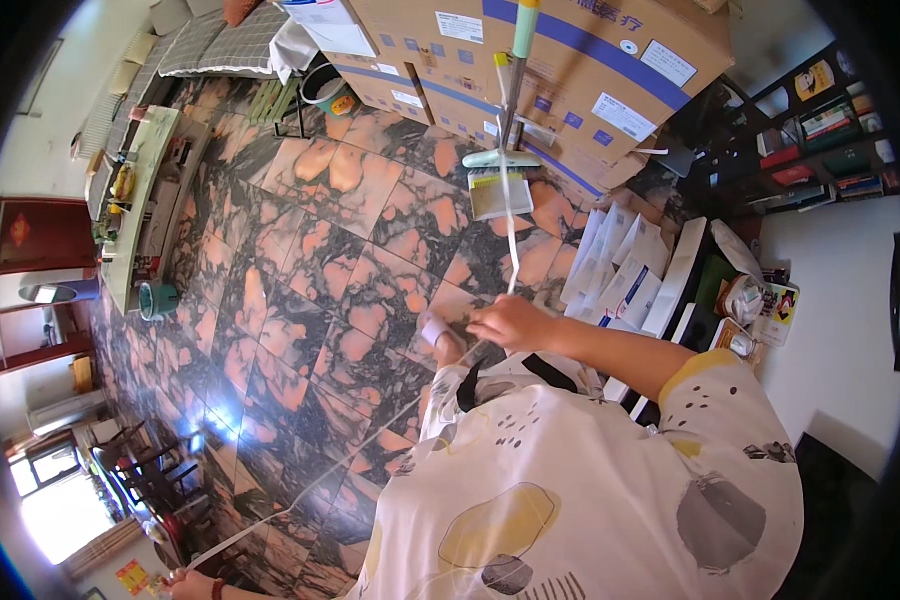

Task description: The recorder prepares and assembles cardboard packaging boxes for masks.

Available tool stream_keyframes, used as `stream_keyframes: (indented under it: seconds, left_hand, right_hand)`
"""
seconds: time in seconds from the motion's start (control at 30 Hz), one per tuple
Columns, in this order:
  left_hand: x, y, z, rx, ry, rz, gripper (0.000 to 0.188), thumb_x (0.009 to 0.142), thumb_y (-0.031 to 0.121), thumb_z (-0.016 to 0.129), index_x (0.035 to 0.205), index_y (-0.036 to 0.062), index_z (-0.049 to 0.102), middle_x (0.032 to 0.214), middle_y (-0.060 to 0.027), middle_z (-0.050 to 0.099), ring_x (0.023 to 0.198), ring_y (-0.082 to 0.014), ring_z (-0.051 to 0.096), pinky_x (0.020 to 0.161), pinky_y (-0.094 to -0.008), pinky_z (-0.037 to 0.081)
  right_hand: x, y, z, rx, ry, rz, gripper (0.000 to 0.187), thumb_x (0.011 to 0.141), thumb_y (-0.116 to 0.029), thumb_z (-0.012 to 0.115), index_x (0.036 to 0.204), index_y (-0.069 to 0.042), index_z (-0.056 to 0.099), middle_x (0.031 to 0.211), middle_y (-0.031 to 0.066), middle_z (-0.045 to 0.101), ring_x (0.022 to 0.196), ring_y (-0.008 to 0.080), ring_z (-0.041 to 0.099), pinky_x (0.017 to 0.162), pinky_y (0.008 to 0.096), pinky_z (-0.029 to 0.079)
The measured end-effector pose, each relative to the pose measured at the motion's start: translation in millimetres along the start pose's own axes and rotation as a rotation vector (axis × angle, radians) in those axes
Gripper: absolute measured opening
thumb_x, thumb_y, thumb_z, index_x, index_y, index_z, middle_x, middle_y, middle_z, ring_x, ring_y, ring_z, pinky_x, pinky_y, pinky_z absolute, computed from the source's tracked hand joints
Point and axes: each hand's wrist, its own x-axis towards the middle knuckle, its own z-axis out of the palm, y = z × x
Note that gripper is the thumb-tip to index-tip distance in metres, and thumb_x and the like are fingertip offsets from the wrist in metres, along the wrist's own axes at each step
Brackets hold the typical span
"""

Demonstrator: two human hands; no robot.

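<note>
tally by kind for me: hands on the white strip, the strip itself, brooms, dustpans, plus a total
Hands: 2, right hand and left hand
White strip: 1, seemingly one length
Broom: 1
Dustpan: 1
Total: 5

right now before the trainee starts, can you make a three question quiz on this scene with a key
1. True or false: the left hand and the right hand both hold the white strip.
2. What tool stands with the dustpan by the cardboard boxes?
3. Which hand is nearer the dustpan: a) left, b) right?

Key:
1. True
2. A broom
3. b
</note>
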Motion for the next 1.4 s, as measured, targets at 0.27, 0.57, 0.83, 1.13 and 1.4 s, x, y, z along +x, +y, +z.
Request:
stream_keyframes:
  seconds: [0.27, 0.57, 0.83, 1.13, 1.4]
  left_hand:
    - [-66.2, -125.5, 9.4, 0.168, 0.021, -0.366, 0.014, 0.084, 0.001, 0.046, 0.095, -0.0025, 0.054, 0.086, -0.0148, 0.059, 0.073, -0.0274, 0.058, 0.064, -0.0365, 0.046]
    - [-122.7, -297.4, -101.1, 0.747, -0.109, -0.565, 0.030, 0.084, 0.006, 0.045, 0.109, 0.0074, 0.061, 0.112, -0.0156, 0.061, 0.097, -0.0296, 0.061, 0.077, -0.0395, 0.048]
    - [-97.9, -255.1, -68.6, -0.351, 0.357, -1.195, 0.023, 0.089, 0.016, 0.044, 0.100, 0.0047, 0.060, 0.068, 0.0046, 0.039, 0.055, -0.0052, 0.034, 0.047, -0.0192, 0.029]
    - [-130.2, -234.8, 90.7, -0.643, -0.078, -1.323, 0.021, 0.094, 0.017, 0.046, 0.102, 0.0020, 0.059, 0.074, 0.0016, 0.051, 0.061, -0.0049, 0.044, 0.054, -0.0178, 0.036]
    - [-76.9, -288.1, 200.2, -1.001, 0.109, -1.624, 0.027, 0.095, 0.010, 0.040, 0.115, -0.0027, 0.052, 0.079, -0.0001, 0.053, 0.068, -0.0066, 0.048, 0.063, -0.0181, 0.041]
  right_hand:
    - [30.0, -23.7, 41.8, -0.184, 0.123, -0.013, 0.024, 0.088, -0.029, 0.052, 0.082, -0.006, 0.059, 0.063, 0.0148, 0.059, 0.062, 0.0349, 0.058, 0.057, 0.0447, 0.045]
    - [192.9, -183.6, 178.1, 0.156, -0.004, -0.061, 0.036, 0.092, -0.033, 0.046, 0.075, -0.004, 0.059, 0.059, 0.0132, 0.056, 0.059, 0.0291, 0.057, 0.057, 0.0371, 0.043]
    - [310.0, -328.5, 347.3, 0.284, -0.314, -0.250, 0.034, 0.092, -0.029, 0.050, 0.072, -0.002, 0.058, 0.056, 0.0087, 0.052, 0.049, 0.0164, 0.050, 0.052, 0.0302, 0.040]
    - [446.2, -440.1, 487.6, 0.539, -0.753, 0.058, 0.032, 0.093, -0.032, 0.050, 0.081, -0.003, 0.058, 0.055, -0.0034, 0.046, 0.046, 0.0041, 0.041, 0.046, 0.0195, 0.037]
    - [546.8, -572.4, 617.9, 0.441, -1.119, -0.001, 0.032, 0.094, -0.031, 0.048, 0.084, -0.003, 0.059, 0.063, -0.0031, 0.048, 0.056, 0.0051, 0.045, 0.057, 0.0214, 0.043]
